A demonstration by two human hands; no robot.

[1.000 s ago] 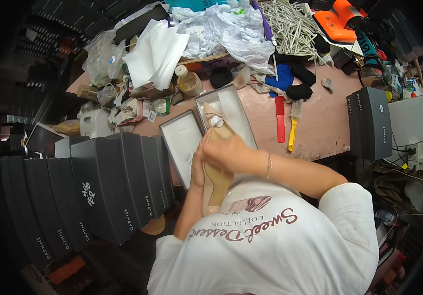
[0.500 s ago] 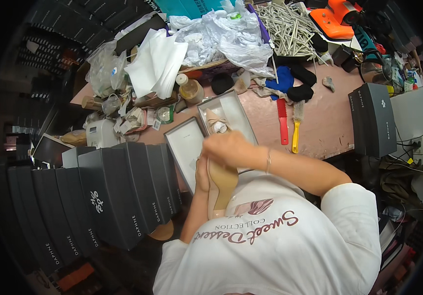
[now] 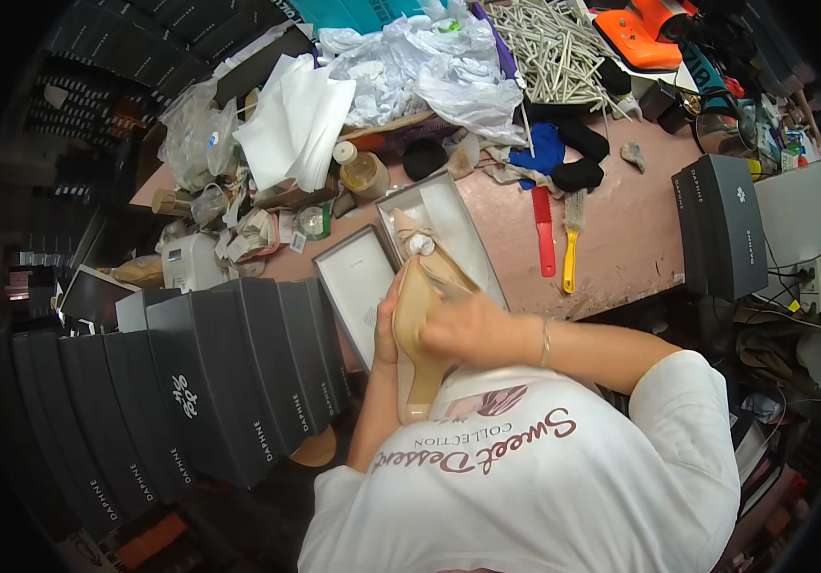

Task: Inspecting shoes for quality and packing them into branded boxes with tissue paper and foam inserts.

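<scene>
A beige heeled shoe [image 3: 414, 304] is held sole up in front of my chest, its heel end towards me. My left hand [image 3: 386, 329] wraps round its left side. Over the right part of the sole is my right hand [image 3: 468, 329], closed and smeared by motion; a thin blurred greyish thing shows by its fingers, too unclear to name. Just beyond, a second beige shoe [image 3: 408, 227] with a bow and white stuffing lies in an open grey shoebox [image 3: 469, 236]. The box's lid [image 3: 353, 277] lies inside up, left of it.
Dark shoeboxes [image 3: 210, 382] stand in a row at the left, and more [image 3: 721, 229] at the right. A red brush [image 3: 544, 234] and a yellow-handled brush [image 3: 572, 248] lie on the pink table [image 3: 635, 229]. Behind are a bottle [image 3: 362, 172], crumpled paper [image 3: 382, 72] and whitish sticks [image 3: 563, 57].
My right hand has moved from the toe end of the sole towards me and right, baring the front of the sole. The left hand keeps its hold on the shoe.
</scene>
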